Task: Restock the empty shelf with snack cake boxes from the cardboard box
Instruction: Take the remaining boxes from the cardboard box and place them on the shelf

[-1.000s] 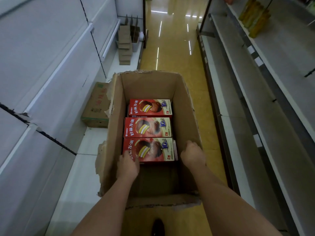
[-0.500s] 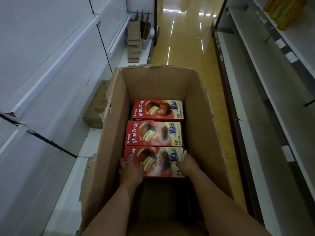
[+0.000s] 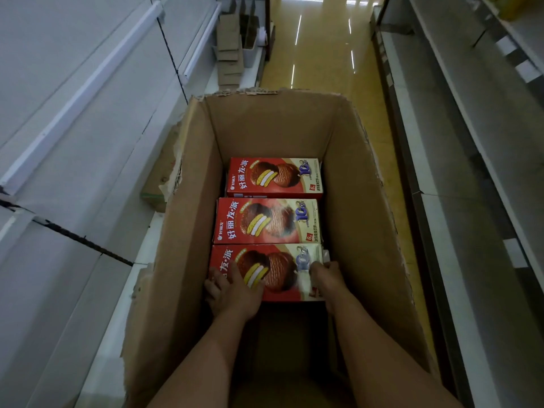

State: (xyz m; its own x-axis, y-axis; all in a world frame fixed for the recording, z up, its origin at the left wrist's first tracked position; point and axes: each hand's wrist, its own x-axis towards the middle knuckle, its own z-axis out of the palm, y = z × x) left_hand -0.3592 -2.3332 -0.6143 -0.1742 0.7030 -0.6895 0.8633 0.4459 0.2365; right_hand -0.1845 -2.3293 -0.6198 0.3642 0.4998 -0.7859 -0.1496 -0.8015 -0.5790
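Now that both arms have sunk deeper into the cardboard box, the hands have closed on the nearest snack cake box, where a moment ago they only hovered at its edge. Fingers of the left hand lie across its red top and wrap its left end, while the right hand clamps its right end, fingers curled over the edge. Beyond the fingers two more snack cake boxes lie in a row toward the far wall. I judge the grip set and the lift next; the empty shelf waits off to the right.
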